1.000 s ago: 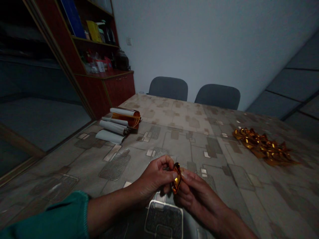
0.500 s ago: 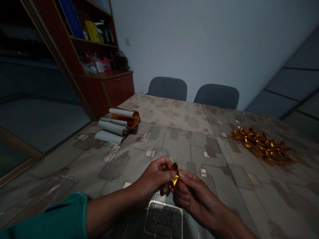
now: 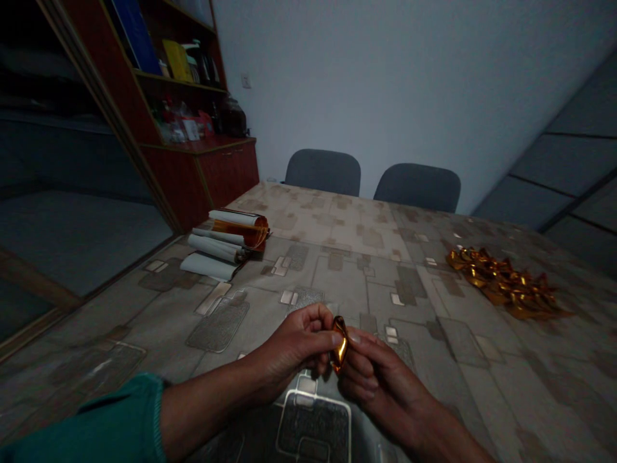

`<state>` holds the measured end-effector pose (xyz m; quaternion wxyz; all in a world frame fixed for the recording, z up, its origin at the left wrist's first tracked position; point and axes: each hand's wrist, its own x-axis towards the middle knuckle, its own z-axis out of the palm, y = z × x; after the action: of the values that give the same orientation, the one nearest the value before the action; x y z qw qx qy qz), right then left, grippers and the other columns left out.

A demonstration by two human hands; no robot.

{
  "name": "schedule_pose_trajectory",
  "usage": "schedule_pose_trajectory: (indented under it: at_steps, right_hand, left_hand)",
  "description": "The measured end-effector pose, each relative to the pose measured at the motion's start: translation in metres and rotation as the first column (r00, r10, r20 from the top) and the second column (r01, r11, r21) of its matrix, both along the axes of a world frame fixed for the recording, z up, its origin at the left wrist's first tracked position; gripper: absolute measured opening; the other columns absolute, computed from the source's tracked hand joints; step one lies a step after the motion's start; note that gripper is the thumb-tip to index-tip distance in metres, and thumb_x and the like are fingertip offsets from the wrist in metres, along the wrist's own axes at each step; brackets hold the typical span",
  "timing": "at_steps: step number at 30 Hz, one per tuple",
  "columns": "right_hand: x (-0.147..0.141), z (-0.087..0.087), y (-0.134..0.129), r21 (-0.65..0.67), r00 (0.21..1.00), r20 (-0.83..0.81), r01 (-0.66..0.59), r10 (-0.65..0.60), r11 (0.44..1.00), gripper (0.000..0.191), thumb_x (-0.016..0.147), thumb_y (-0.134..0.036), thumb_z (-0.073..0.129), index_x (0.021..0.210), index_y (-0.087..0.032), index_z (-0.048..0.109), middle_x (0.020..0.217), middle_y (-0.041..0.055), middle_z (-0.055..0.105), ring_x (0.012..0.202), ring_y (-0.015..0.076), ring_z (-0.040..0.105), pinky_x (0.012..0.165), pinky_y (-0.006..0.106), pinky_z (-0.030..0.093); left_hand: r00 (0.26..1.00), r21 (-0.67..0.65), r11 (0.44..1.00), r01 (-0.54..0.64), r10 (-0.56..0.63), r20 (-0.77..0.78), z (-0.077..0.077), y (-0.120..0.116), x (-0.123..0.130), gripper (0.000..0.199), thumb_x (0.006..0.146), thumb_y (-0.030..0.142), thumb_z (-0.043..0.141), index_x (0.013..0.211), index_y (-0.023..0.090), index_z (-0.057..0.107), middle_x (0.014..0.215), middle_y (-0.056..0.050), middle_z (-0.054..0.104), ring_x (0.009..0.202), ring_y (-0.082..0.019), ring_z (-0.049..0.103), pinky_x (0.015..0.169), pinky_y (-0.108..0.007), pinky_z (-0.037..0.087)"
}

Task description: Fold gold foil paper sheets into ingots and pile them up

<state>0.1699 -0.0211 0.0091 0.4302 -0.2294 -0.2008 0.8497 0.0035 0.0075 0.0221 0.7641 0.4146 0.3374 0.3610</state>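
Between my two hands, just over the near part of the table, is a small folded piece of shiny gold foil paper (image 3: 340, 350). My left hand (image 3: 308, 337) pinches its left side, with the thumb lying on the front. From the right, the thumb and fingers of my right hand (image 3: 373, 366) grip its other edge. The piece stands roughly upright, narrow at top and bottom. At the right of the table lie several folded gold foil pieces (image 3: 506, 283) grouped in rows. A stack of curled foil sheets (image 3: 216, 247), gold with pale backs, rests at the left.
A patterned cloth covers the table (image 3: 332, 225). Two grey chairs, one left (image 3: 322, 172) and one right (image 3: 418, 186), stand behind its far edge. Beyond the left end is a red-brown cabinet (image 3: 226, 170) with shelves of household things.
The foil piece has turned slightly and its front looks fuller, with the bright reflection shifted. My right-hand fingers have moved a little; both hands keep their hold.
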Motion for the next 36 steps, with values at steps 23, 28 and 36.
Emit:
schedule_pose_trajectory:
  at_steps: [23,28,36]
  right_hand:
    - [-0.0052,0.002,-0.003,0.002,0.999,-0.039,0.035,-0.035,0.999,0.017,0.086,-0.022,0.074,0.075,-0.012,0.064,0.049,-0.0096,0.039,0.043,0.0045,0.022,0.041,0.016,0.025]
    - [-0.0066,0.0025,-0.0031,-0.005,0.999,-0.017,0.031,-0.031,0.999,0.021,0.085,-0.024,0.075,0.072,-0.013,0.062,0.049,-0.0095,0.038,0.044,0.0048,0.021,0.041,0.016,0.025]
    - [-0.0032,0.0017,-0.0025,0.018,0.998,-0.04,0.052,-0.051,0.998,0.021,0.087,-0.023,0.072,0.072,-0.014,0.061,0.05,-0.0097,0.036,0.044,0.005,0.02,0.042,0.017,0.024]
  left_hand:
    - [1.0,-0.019,1.0,-0.002,0.002,0.002,0.0008,-0.0016,0.0013,0.037,0.067,0.03,0.082,0.078,0.018,0.048,0.069,0.003,0.059,0.05,-0.006,0.051,0.046,-0.016,0.039]
    - [0.999,-0.031,0.999,-0.024,0.022,-0.042,0.0004,-0.0021,0.0024,0.035,0.066,0.027,0.08,0.075,0.018,0.048,0.065,0.003,0.058,0.046,-0.006,0.048,0.043,-0.016,0.036]
    - [0.997,-0.14,0.99,0.009,0.002,0.079,0.0053,-0.0008,-0.001,0.033,0.07,0.031,0.081,0.08,0.017,0.053,0.066,0.003,0.057,0.052,-0.005,0.048,0.051,-0.017,0.04]
